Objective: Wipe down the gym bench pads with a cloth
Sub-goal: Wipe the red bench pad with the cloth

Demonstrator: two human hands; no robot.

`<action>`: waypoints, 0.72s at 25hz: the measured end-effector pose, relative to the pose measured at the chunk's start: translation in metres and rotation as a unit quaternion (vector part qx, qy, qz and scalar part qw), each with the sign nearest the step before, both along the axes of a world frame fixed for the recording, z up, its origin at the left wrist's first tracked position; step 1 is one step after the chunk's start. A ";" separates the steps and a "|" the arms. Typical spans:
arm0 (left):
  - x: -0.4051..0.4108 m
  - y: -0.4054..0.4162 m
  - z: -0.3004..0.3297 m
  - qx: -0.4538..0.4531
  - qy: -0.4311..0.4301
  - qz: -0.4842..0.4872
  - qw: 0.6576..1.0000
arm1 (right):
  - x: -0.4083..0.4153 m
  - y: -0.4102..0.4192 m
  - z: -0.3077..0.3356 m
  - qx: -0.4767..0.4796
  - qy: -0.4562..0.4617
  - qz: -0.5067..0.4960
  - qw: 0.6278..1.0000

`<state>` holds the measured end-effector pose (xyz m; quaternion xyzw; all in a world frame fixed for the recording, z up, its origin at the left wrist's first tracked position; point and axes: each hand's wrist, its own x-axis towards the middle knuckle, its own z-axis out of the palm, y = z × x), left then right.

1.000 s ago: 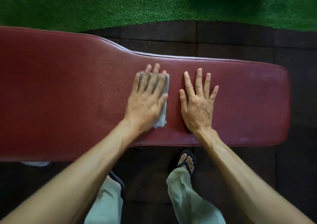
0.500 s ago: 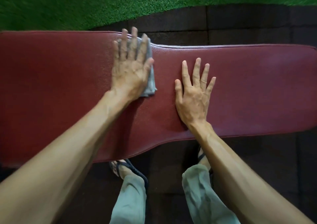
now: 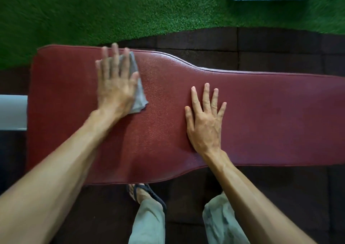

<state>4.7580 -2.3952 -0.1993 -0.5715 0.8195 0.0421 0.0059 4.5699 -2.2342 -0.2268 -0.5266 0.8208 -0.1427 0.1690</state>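
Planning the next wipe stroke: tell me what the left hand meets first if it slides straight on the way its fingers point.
The left hand reaches the bench pad's far edge almost at once; beyond lies the green turf, probably lower.

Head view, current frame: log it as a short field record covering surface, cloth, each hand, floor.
surface: red bench pad, wider at the person's left end
cloth: grey cloth, flat on the pad near its far edge
left hand: palm down on the cloth, motion-blurred
right hand: flat on bare pad, fingers spread, holding nothing
floor: dark tiles, green turf beyond
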 end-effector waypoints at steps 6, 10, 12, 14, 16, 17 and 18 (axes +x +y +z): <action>-0.004 0.111 -0.003 0.039 -0.030 -0.219 0.975 | 0.007 -0.002 0.004 -0.021 -0.030 -0.025 0.999; 0.126 0.103 0.013 0.024 -0.072 -0.155 0.985 | 0.034 -0.006 0.007 -0.019 -0.037 -0.031 0.999; 0.148 0.048 0.013 0.016 -0.073 -0.091 0.993 | 0.049 -0.011 0.007 -0.021 -0.030 -0.027 0.999; 0.123 0.001 0.008 -0.005 -0.020 -0.028 0.999 | 0.058 -0.016 0.006 -0.018 -0.028 -0.032 0.999; 0.068 -0.010 -0.001 -0.011 0.016 -0.024 1.000 | 0.060 -0.017 0.005 -0.015 -0.023 -0.040 0.999; 0.045 0.001 -0.001 -0.008 0.027 -0.052 0.998 | 0.060 -0.018 0.005 -0.015 -0.020 -0.039 0.999; 0.032 0.022 -0.001 -0.003 0.019 -0.109 0.994 | 0.060 -0.017 0.004 -0.016 -0.019 -0.036 0.999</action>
